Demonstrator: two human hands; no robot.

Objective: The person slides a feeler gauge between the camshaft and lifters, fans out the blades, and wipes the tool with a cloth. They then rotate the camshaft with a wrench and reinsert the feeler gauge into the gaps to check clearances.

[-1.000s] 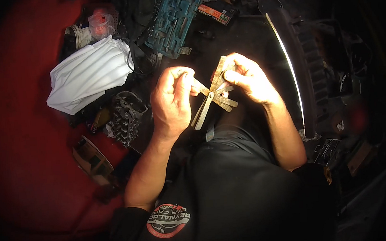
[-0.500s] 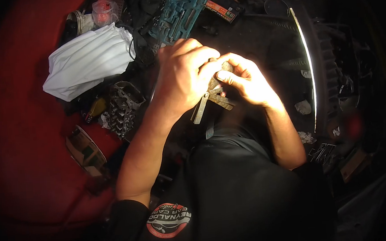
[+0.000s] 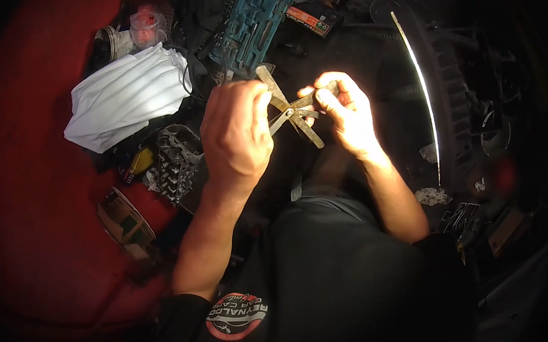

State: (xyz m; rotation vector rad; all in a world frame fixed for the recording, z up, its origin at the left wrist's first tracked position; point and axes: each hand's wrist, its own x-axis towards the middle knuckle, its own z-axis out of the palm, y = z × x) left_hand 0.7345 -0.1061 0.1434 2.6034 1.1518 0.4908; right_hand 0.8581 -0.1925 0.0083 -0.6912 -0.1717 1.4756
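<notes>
A feeler gauge (image 3: 289,112) with worn metal blades fanned out around a pivot is held up between my two hands. My left hand (image 3: 236,135) is closed, its fingertips pinching blades on the left side of the pivot. With thumb and fingers, my right hand (image 3: 350,111) grips the part that points to the upper right. One blade slants down between the hands, apart from the fingers. My left fingers partly cover the blades they hold.
Beyond my hands lies a teal tool case (image 3: 251,29), with an orange-and-black box (image 3: 311,19) beside it. A white cloth (image 3: 129,95) and a metal engine part (image 3: 175,162) are at the left, near a red surface (image 3: 29,207). A bright strip (image 3: 422,91) curves at the right.
My hands have moved apart, the left one shifting left and lower. The gauge's blades, bunched before, are now spread wide around the pivot.
</notes>
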